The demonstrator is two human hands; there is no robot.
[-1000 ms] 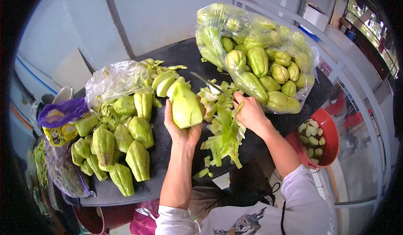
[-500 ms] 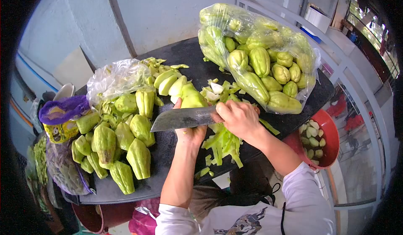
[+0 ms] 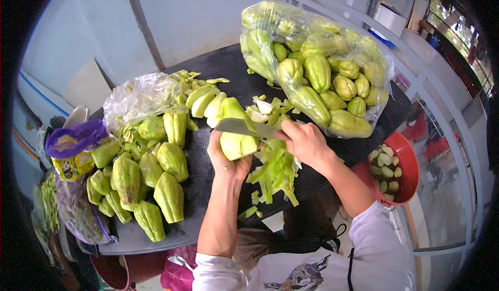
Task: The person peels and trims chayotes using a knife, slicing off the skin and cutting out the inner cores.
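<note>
Peeled chayote [image 3: 240, 148] in left hand [image 3: 224, 162], knife [image 3: 243, 127] in right hand [image 3: 307, 143]

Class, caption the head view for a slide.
A left hand cradles a peeled chayote while the right hand holds a knife across it.

On the table [image 3: 193, 200], a heap of chayotes [image 3: 127, 179] lies on the left, with a crumpled plastic bag [image 3: 135, 104] behind it and a net bag [image 3: 83, 210] at its left. In the middle, a chayote [image 3: 239, 146] is in the left hand [image 3: 227, 167], under a knife [image 3: 244, 128], with peeled chayotes [image 3: 205, 102] behind and peels [image 3: 275, 174] to the right. A big bag of chayotes [image 3: 319, 46] sits at the back right, and a tub [image 3: 411, 174] holding more is below the table's right side.
</note>
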